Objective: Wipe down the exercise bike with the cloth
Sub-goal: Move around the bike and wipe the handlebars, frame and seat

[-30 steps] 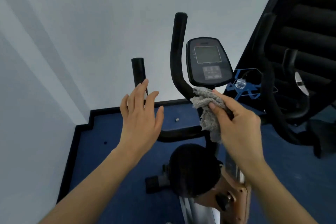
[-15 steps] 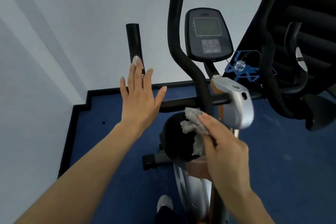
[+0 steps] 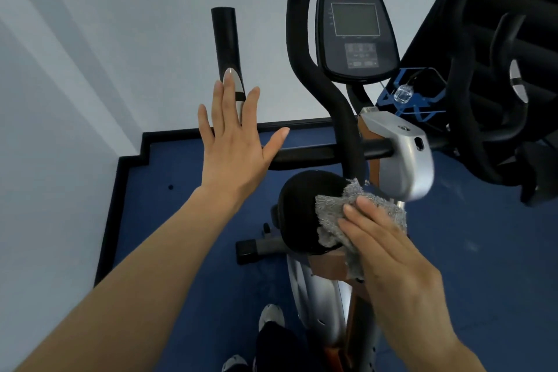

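The gray cloth (image 3: 356, 217) is pressed flat by the right hand (image 3: 392, 257) onto the exercise bike (image 3: 401, 157) below its silver part, while the left hand (image 3: 235, 142) is held open with nothing in it, near the black handlebar (image 3: 225, 39).

Both forearms bare to the lower frame edge; no sleeve, watch, band or ring shows. Left hand (image 3: 234, 142): long slim fingers with short plain nails, wrist bare. Right hand (image 3: 389, 248): seen from the back, knuckles and tendons faintly ridged, nails short and unpainted; below, at the bottom edge, dark trouser fabric (image 3: 273, 344) and two pale grey-white shoe toes (image 3: 270, 315), the nearer one partly cut off by the frame.
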The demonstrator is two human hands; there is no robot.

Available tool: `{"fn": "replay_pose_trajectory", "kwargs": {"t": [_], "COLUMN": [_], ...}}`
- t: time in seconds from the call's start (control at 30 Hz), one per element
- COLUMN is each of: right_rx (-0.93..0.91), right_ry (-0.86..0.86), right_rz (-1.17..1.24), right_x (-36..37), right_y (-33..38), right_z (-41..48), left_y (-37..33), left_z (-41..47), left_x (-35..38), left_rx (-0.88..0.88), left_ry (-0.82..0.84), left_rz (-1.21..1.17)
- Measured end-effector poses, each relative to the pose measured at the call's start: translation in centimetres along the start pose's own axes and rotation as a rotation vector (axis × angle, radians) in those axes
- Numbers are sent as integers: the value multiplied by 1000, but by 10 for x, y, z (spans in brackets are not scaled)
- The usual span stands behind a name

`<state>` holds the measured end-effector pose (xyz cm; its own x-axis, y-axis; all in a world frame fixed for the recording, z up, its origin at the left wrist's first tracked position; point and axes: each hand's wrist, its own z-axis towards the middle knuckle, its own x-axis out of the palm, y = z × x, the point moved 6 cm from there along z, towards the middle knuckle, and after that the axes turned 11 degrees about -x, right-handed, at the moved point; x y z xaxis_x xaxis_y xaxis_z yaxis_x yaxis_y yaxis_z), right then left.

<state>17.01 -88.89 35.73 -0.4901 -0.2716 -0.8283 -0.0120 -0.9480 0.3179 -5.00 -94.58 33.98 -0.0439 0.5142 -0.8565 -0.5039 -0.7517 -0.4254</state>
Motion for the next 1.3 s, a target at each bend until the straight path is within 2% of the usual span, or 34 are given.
{"fn": "replay_pose_trajectory", "kwargs": {"t": [0.07,0.17,0.3,0.43,0.57,0.67,0.83,0.93,1.07,1.2,1.3], "right_rx": [26,200,197,52,-155,-75,-114,-39,36,172,196], "right_ry": [-139,-382,-305,-191,-209,-302,-285,-295,-263,-435,-519], "right_rz": [17,97,111,-45,-255,-274,-258,-234,-33,72,118], "right_x": [-11,-21,-1,14,17,20,26,26,22,0,-5], "right_y": [1,-4,-1,0,3,3,12,14,21,19,18], "right_z": [10,31,44,44,29,36,22,24,12,19,32], "left_y": [0,-1,-1,-1,-1,-1,0,0,-1,-1,-1], "left_z": [0,-1,-2,-2,-2,-1,-2,-1,-1,-3,-2], "left_x": [-1,0,0,0,1,0,1,2,0,0,0], "left_rx": [-6,-1,-9,-14,-8,-9,-7,-6,-7,-17,-21], "left_ry": [-4,-4,-13,-19,-19,-31,-29,-31,-27,-12,-5], "left_rz": [-14,-9,-4,5,6,1,3,-5,8,12,8]}}
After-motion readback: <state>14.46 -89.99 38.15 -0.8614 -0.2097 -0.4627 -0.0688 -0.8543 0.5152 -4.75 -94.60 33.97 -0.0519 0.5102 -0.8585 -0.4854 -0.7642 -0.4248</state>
